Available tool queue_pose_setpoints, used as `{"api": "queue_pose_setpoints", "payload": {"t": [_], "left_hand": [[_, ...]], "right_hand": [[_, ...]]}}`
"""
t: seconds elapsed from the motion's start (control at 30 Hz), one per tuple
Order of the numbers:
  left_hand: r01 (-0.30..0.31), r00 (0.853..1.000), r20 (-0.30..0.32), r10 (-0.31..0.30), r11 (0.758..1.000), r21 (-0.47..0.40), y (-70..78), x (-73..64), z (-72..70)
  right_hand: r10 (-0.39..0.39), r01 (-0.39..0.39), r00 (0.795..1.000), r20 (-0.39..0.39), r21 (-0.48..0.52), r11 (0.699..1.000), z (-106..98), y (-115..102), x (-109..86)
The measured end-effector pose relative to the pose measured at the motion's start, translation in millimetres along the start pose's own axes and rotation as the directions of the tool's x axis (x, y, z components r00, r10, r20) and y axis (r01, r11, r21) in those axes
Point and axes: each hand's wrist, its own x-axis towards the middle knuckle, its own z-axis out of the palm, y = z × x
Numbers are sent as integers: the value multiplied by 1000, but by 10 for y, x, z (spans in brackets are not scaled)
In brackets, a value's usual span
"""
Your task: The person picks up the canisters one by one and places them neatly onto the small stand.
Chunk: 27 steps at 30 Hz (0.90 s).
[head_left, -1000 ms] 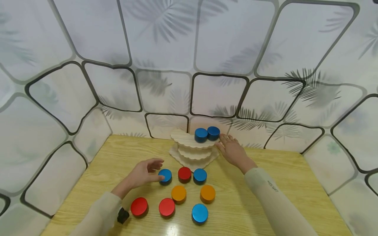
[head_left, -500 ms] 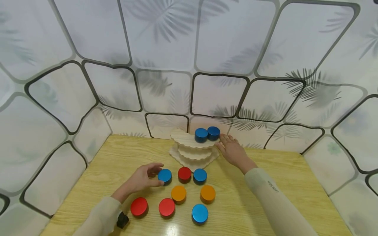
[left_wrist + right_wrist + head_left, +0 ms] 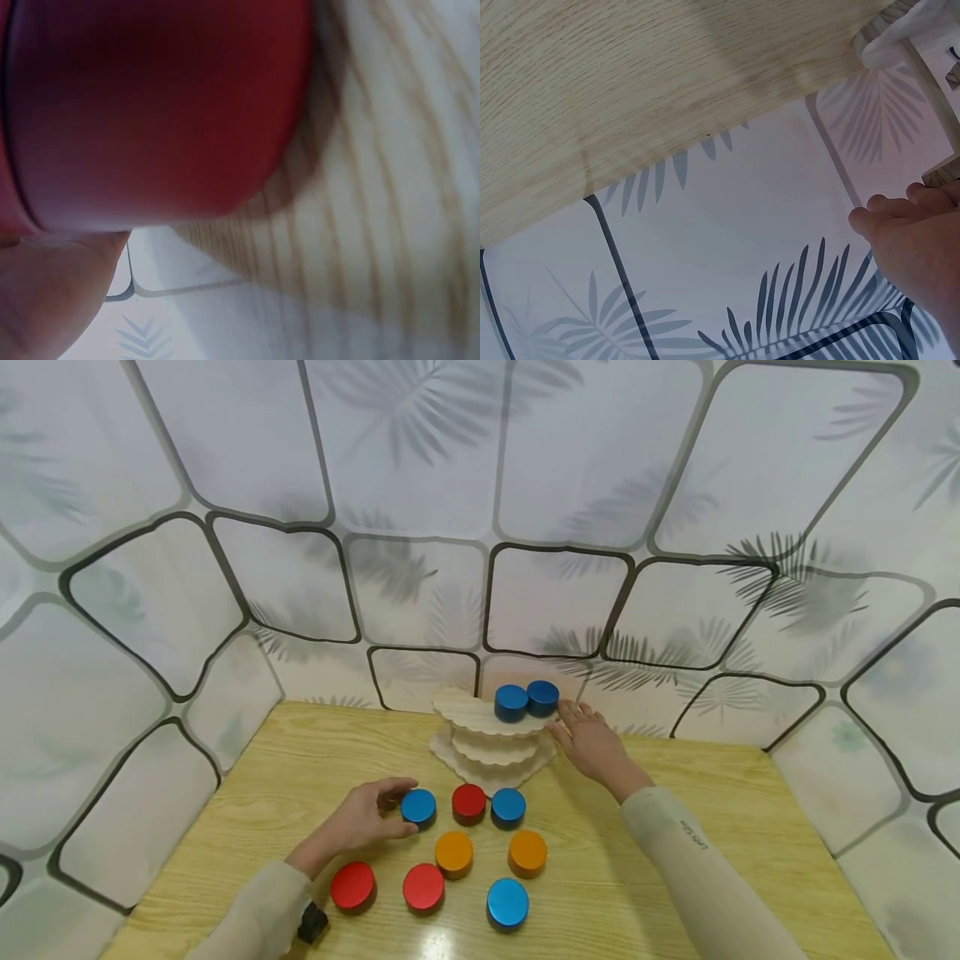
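Note:
My left hand (image 3: 365, 814) has its thumb and fingers curled around the sides of a small blue round tin (image 3: 418, 808) standing on the table. In the left wrist view, a red tin (image 3: 157, 112) with a lid seam fills the upper left, beside part of the hand (image 3: 52, 292). My right hand (image 3: 592, 743) lies with extended fingers at the right edge of a pale wooden tiered stand (image 3: 468, 714) with scalloped edges. Two blue tins (image 3: 511, 703) sit on its top tier. The right wrist view shows those fingertips close to the stand (image 3: 889, 37).
Several tins stand in front of the stand: a dark red one (image 3: 468, 805), blue ones (image 3: 507, 904), orange ones (image 3: 528, 853) and red ones (image 3: 423, 888). A patterned wall (image 3: 420, 602) rises behind the wooden table (image 3: 300, 743). A black object (image 3: 312, 922) sits at the left wrist.
My left hand has come a little toward the front, and its thumb has slid from over the blue tin's top to its near side. My right hand stays put.

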Motion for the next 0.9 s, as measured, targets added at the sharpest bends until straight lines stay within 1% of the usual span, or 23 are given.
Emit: {"api": "queue_pose_setpoints", "payload": {"t": [0.23, 0.4, 0.6, 0.7, 0.9], "left_hand": [[-1, 1000, -8, 1, 1000, 15, -1, 1, 14], [12, 1000, -15, -12, 1000, 20, 8, 3, 29], [10, 1000, -30, -10, 1000, 21, 30, 6, 33], [14, 999, -34, -13, 999, 30, 28, 9, 37], [28, 999, -36, -27, 999, 23, 28, 11, 30]], "right_hand": [[5, -6, 1000, 16, 6, 1000, 9, 6, 5], [-1, 1, 1000, 2, 12, 1000, 10, 14, -8], [-19, 20, 1000, -20, 16, 1000, 23, 19, -11], [-16, 17, 1000, -19, 13, 1000, 29, 23, -4], [-15, 15, 1000, -12, 1, 1000, 17, 6, -5]]}}
